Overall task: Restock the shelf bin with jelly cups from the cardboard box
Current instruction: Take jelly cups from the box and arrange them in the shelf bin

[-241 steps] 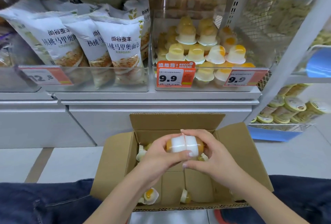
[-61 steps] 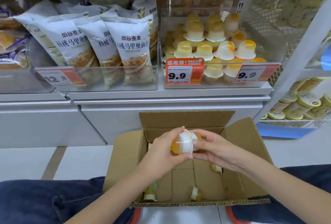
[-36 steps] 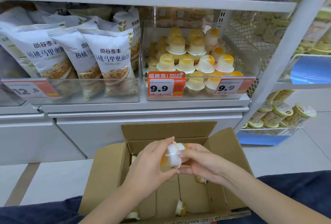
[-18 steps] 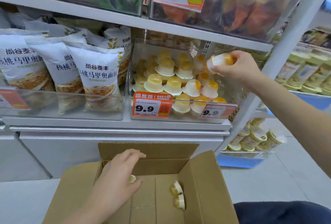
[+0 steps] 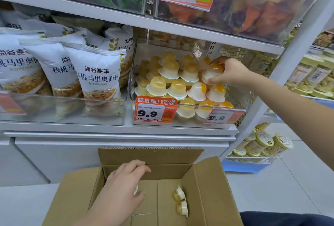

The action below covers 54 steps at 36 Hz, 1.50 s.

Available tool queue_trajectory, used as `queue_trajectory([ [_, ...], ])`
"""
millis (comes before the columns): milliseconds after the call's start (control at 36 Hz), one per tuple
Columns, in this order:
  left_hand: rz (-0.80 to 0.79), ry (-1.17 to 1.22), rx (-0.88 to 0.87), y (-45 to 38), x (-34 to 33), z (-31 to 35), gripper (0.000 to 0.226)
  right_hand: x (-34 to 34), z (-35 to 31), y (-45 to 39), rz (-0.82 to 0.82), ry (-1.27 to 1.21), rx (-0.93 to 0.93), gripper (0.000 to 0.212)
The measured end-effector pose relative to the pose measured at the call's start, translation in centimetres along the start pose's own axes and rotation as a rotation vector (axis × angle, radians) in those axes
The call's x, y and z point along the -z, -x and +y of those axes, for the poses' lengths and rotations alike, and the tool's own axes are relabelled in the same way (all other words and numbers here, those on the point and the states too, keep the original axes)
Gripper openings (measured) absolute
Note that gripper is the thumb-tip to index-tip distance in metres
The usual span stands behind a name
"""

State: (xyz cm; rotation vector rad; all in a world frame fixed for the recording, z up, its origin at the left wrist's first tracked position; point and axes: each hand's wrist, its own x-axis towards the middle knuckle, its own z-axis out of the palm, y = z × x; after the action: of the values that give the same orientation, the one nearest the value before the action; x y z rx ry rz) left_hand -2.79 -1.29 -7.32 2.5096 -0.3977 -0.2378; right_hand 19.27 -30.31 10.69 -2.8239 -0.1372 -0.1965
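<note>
In the clear shelf bin [image 5: 240, 99], at about 2 o'clock from frame centre, the right hand [image 5: 230, 72] grips a jelly cup [image 5: 212, 72] w/ fingers and thumb curled round it, holding it at the top right of the pile, touching or just above the cups under it; can't tell which. Not let go yet.

Bin looks well filled: cups stacked several layers deep, front row right behind the 9.9 price tag [image 5: 155, 112] at the bin's 7 o'clock corner. Some room seems left at the bin's right side, approx 3 o'clock of the pile.

Down at 6 o'clock, the cardboard box [image 5: 213, 189] sits open on the floor, flaps out. The left hand [image 5: 124, 186] is inside its left half, fingers loosely bent. A pale rim shows just under the palm, prob another cup, but can't tell if the hand has hold of it or only rests near it. Two loose cups [image 5: 180, 201] lie on their sides at the box's 3 o'clock area, touching each other. Rest of the visible box floor is bare; near corners are out of view.

Judgement: task is nearly done. Left: set this cup down, then move the two loose cups plus whatever's under the left hand. Bread bags [image 5: 94, 77] in the next bin at 9 o'clock aren't part of this.
</note>
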Motion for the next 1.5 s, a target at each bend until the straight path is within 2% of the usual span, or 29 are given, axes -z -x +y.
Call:
queue_trajectory([
  [167, -0.035, -0.028, 0.009, -0.1, 0.0, -0.1, 0.045, -0.6, 0.0, 0.1, -0.058, -0.080, 0.040, 0.069],
  [389, -0.063, -0.059, 0.007, -0.2, 0.0, 0.3, 0.046, -1.4, 1.2, 0.3, -0.089, -0.178, 0.002, 0.075],
  [667, -0.066, -0.068, -0.001, -0.1, -0.4, -0.1, 0.045, -1.9, 1.4, 1.1, 0.010, -0.380, 0.003, 0.064],
  [861, -0.061, -0.062, 0.000, 0.1, -0.5, -0.3, 0.045, -2.1, 1.2, 1.2, 0.025, -0.376, -0.001, 0.062],
  [1194, -0.056, -0.058, -0.018, 0.4, -1.1, -0.8, 0.045, -3.6, 1.1, 2.5, 0.164, -0.304, -0.006, 0.055],
  [1500, -0.061, -0.076, -0.022, 0.2, -1.8, -1.4, 0.044, -3.9, 0.9, 3.6, 0.174, -0.334, -0.019, 0.056],
])
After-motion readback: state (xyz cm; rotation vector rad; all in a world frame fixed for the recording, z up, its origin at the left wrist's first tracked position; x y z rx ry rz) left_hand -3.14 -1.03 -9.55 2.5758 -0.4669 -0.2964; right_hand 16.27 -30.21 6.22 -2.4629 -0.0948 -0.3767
